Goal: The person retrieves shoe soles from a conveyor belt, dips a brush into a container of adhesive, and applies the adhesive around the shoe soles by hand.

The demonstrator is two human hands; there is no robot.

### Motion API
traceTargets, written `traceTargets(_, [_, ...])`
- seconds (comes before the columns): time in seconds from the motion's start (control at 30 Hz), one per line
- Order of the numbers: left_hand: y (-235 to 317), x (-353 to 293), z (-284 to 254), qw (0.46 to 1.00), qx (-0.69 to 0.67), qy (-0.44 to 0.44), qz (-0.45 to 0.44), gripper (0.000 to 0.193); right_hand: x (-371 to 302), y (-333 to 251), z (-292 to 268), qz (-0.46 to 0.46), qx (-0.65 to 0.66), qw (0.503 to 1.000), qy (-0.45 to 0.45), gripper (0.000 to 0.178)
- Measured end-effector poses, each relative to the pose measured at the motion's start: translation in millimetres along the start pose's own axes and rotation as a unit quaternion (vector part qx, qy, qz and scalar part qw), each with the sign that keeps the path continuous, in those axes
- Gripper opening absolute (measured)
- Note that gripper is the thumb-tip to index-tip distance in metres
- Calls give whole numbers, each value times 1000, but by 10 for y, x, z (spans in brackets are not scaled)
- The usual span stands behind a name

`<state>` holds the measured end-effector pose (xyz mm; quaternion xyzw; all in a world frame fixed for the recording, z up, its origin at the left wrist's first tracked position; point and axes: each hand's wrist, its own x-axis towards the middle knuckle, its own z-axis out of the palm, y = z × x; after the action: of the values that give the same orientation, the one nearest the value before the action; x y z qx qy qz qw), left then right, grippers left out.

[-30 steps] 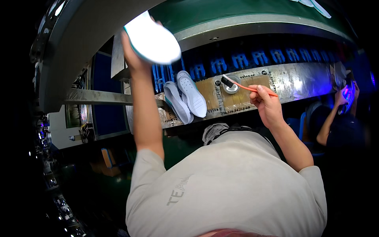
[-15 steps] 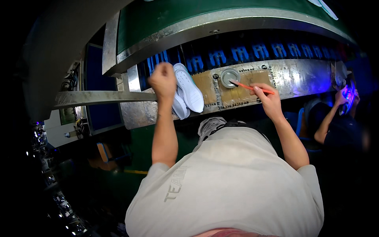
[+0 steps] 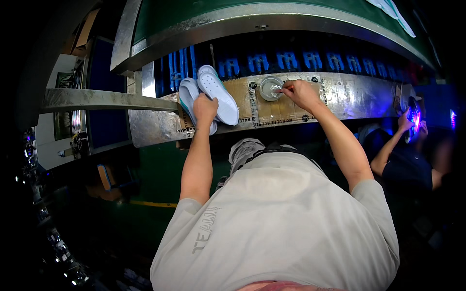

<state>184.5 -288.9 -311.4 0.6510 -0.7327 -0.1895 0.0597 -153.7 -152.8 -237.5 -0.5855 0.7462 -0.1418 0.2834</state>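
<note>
Two white shoe soles [image 3: 221,97] with a touch of green along their edges lie side by side at the left of the metal bench. My left hand [image 3: 206,107] is closed at the inner edge of the pair, its thumb and fingers pinching a sole there. Farther right, my right hand [image 3: 301,94] pinches a thin brush [image 3: 277,90], most of which the fingers hide. The brush's tip reaches into a round clear cup [image 3: 270,88] of pale liquid, which stands on taped brown cardboard [image 3: 286,110].
A metal-edged green conveyor [image 3: 291,13] runs above the bench [image 3: 359,89], with blue brackets [image 3: 286,60] beneath it. A metal bar [image 3: 111,99] juts in from the left. At the right, a co-worker's hands [image 3: 405,121] hold a shoe lit purple.
My left hand has come down from above the soles onto them, and the pair now lies spread apart. My right hand has moved in to the cup, lowering the brush into it.
</note>
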Motion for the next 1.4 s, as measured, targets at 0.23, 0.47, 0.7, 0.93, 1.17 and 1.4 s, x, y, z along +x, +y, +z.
traceTargets(0.23, [-204, -398, 50, 825, -541, -119, -115, 58, -249, -123, -174, -22, 111, 991, 66, 27])
traceTargets(0.47, [17, -1170, 354, 243, -917, -296, -109, 93, -302, -163, -172, -9, 179, 983, 42, 26])
traceTargets(0.7, [111, -1082, 298, 345, -882, -318, -54, 79, -410, -441, -262, -43, 288, 957, -3, 22])
traceTargets(0.93, [403, -1033, -326, 448, -820, -357, 20, 107, -352, -938, -567, -276, 176, 945, -1, 20])
traceTargets(1.17, [450, -808, -696, 534, -802, -227, 145, 106, -593, -887, -621, -332, 130, 934, 24, 17])
traceTargets(1.4, [568, -719, -728, 601, -765, -166, 164, 106, -1052, -1069, -333, -97, 328, 939, -7, 18])
